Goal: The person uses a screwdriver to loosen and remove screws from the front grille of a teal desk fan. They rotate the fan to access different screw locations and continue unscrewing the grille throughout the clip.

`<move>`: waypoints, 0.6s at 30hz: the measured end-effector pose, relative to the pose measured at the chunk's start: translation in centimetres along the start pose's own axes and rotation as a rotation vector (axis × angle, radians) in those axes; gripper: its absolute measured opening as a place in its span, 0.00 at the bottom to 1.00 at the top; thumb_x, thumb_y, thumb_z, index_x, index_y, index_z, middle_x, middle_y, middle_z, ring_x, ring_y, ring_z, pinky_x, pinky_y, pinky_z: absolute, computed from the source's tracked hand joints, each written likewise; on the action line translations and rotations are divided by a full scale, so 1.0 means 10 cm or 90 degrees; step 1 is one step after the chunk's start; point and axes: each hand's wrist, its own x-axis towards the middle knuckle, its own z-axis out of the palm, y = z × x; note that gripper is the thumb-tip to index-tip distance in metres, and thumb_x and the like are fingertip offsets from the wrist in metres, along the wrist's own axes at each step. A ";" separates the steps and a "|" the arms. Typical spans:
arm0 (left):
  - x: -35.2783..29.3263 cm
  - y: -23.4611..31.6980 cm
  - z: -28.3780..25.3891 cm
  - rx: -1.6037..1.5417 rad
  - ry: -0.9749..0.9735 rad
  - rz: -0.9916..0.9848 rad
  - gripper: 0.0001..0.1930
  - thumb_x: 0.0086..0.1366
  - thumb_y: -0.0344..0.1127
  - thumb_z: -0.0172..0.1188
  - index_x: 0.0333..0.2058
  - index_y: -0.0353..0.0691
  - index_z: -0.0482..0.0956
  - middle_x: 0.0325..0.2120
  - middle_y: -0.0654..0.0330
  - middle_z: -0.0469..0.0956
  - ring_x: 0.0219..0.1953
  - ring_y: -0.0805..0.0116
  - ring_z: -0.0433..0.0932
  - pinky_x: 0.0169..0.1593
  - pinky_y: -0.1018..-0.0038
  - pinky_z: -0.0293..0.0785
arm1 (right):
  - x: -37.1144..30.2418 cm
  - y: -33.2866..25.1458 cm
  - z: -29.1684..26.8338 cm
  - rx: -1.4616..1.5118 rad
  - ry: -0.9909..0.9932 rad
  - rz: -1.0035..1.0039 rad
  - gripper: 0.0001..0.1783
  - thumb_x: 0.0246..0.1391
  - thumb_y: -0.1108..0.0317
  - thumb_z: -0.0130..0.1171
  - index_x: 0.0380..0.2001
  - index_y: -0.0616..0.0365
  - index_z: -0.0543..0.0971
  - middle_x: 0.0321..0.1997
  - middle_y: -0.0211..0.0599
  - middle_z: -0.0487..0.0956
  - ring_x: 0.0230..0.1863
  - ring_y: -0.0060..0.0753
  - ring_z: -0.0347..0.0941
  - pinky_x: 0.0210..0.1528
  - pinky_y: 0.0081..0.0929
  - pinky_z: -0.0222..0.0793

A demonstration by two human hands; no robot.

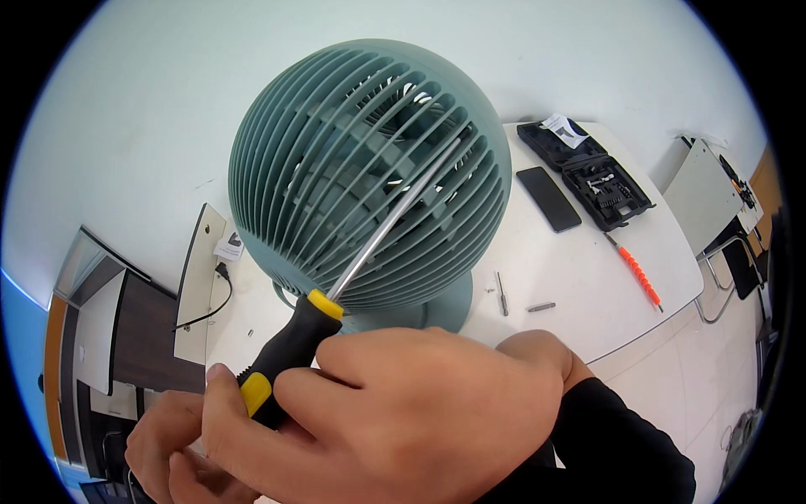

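Observation:
A round green fan with a slatted grille stands on its base on the white table in front of me. My right hand is closed round the black-and-yellow handle of a screwdriver. Its long metal shaft slants up and right across the grille, and the tip lies among the slats near the upper right. Whether the tip meets a screw, I cannot tell. My left hand is at the lower left, by the butt end of the handle. Its fingers are curled, and what they hold is hidden behind my right hand.
On the white table, right of the fan, lie an open black tool case, a black phone, an orange flexible shaft and small metal bits. A black plug cord hangs at the left.

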 end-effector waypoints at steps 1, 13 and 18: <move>0.00 0.00 0.00 -0.005 -0.005 -0.001 0.14 0.57 0.37 0.71 0.32 0.34 0.77 0.17 0.60 0.72 0.16 0.71 0.71 0.20 0.79 0.65 | 0.01 0.01 0.01 0.019 0.001 0.000 0.09 0.53 0.68 0.60 0.38 0.51 0.77 0.34 0.29 0.74 0.18 0.16 0.67 0.16 0.19 0.56; 0.07 0.01 -0.01 -0.042 -0.039 -0.006 0.15 0.56 0.37 0.73 0.33 0.33 0.77 0.17 0.60 0.72 0.16 0.71 0.71 0.20 0.79 0.64 | 0.03 0.07 -0.03 0.094 -0.023 -0.001 0.12 0.53 0.68 0.59 0.41 0.58 0.77 0.33 0.33 0.75 0.18 0.18 0.67 0.16 0.19 0.57; 0.07 0.01 -0.05 -0.058 -0.060 -0.012 0.16 0.55 0.37 0.73 0.34 0.33 0.78 0.17 0.60 0.72 0.16 0.71 0.71 0.20 0.79 0.64 | 0.05 0.07 -0.10 0.082 -0.056 -0.008 0.14 0.54 0.68 0.59 0.43 0.60 0.77 0.33 0.35 0.75 0.18 0.19 0.67 0.16 0.19 0.57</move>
